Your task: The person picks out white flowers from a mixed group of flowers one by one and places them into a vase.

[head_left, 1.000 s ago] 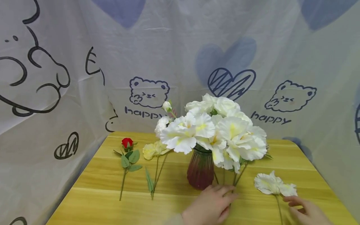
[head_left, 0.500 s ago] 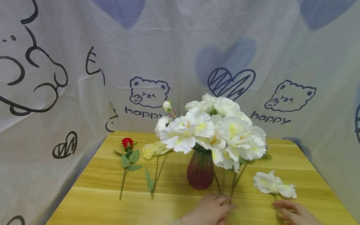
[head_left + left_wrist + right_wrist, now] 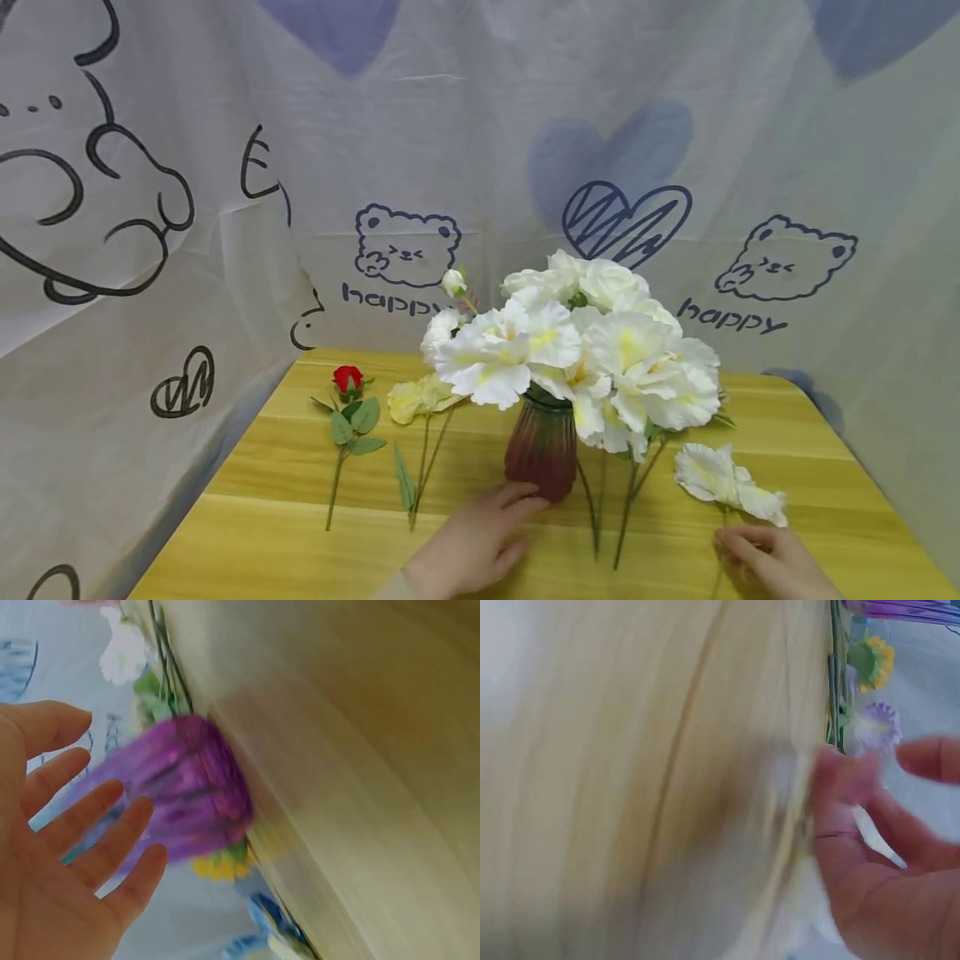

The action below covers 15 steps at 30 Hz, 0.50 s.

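Note:
A ribbed glass vase (image 3: 542,454), dark red below and greenish at the neck, holds a bunch of white flowers (image 3: 577,342) with yellow centres. My left hand (image 3: 480,533) is close in front of its base, fingers relaxed and holding nothing. In the left wrist view the spread fingers of that hand (image 3: 82,825) overlap the vase (image 3: 180,787). On the right, a single white flower (image 3: 727,482) lies with its head away from me. My right hand (image 3: 772,558) pinches its stem below the petals; the right wrist view is blurred there.
A red rose (image 3: 348,380) with green leaves and a pale yellow flower (image 3: 422,397) lie left of the vase. Several loose stems (image 3: 626,517) lie to its right on the wooden table (image 3: 262,550). A printed white curtain (image 3: 480,125) stands behind.
My left hand has moved left, from the loose stems to the front of the vase. My right hand has come leftward onto the white flower's stem, and that flower has shifted slightly.

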Motion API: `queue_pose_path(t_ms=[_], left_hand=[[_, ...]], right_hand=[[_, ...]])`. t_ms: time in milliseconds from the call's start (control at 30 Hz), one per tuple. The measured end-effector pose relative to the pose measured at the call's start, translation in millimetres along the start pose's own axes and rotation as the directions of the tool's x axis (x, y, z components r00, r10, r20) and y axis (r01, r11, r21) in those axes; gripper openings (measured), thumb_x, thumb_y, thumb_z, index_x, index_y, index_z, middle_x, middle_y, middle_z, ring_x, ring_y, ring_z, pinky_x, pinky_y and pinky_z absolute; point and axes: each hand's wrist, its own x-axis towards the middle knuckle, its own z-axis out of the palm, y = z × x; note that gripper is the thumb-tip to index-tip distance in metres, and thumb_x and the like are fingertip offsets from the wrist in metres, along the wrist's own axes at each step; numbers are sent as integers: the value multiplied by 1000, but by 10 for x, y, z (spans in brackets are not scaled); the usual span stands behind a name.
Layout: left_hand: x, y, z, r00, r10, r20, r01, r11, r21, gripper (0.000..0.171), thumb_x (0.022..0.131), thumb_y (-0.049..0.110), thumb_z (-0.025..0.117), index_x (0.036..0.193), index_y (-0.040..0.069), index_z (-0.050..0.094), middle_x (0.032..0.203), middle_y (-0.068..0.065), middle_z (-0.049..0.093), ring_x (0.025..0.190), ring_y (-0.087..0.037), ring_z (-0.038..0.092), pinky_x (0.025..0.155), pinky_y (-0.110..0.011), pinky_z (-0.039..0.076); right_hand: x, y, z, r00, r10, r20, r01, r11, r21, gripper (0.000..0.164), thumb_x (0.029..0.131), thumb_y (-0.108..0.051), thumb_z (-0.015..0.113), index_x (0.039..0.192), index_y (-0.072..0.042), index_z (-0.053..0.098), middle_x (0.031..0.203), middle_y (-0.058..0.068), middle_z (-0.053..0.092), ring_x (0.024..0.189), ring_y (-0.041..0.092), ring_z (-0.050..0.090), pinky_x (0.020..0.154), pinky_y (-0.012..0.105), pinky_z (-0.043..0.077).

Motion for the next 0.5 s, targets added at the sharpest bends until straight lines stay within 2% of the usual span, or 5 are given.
queue_pose_path(t_ms=[133, 200, 300, 400, 500], left_hand=[[-73, -133, -55, 989, -61, -133, 57, 998, -33, 44, 89, 21, 62, 131, 11, 54, 133, -9, 54, 115, -24, 55, 95, -42, 49], [-104, -199, -85, 978, -96, -183, 86, 995, -59, 43, 88, 20, 64, 129, 11, 55, 131, -10, 55, 114, -24, 55, 95, -41, 48], [-137, -273, -152, 966, -152, -209, 133, 986, -104, 42, 87, 18, 64, 128, 12, 56, 132, -10, 54, 116, -24, 54, 96, -43, 47], [-151, -316, -206, 954, -206, -218, 182, 975, -124, 43, 88, 19, 63, 129, 12, 55, 134, -10, 53, 118, -25, 52, 97, -45, 46], [-147, -339, -236, 933, -265, -243, 240, 962, -127, 44, 89, 21, 62, 131, 12, 53, 135, -9, 52, 120, -25, 51, 98, -45, 45]], right_hand=[[-47, -77, 36, 989, 60, -138, -41, 990, 138, 54, 95, -42, 53, 119, 6, 60, 83, 1, 66, 71, 15, 55, 60, 30, 47], [-62, -108, 38, 984, 76, -161, -42, 978, 207, 55, 93, -42, 56, 120, 5, 60, 86, -1, 67, 74, 13, 57, 62, 28, 50], [-68, -138, 43, 981, 88, -174, -25, 942, 335, 46, 90, -35, 63, 118, 1, 60, 87, -2, 68, 77, 10, 61, 66, 26, 54], [-69, -177, 52, 981, 87, -173, 11, 867, 498, 44, 86, -28, 69, 118, -2, 53, 88, -4, 68, 81, 9, 65, 73, 25, 56], [-88, -237, 97, 975, 10, -221, 131, 778, 615, 45, 86, -17, 69, 121, -5, 43, 87, -7, 67, 81, 9, 67, 74, 23, 56]])
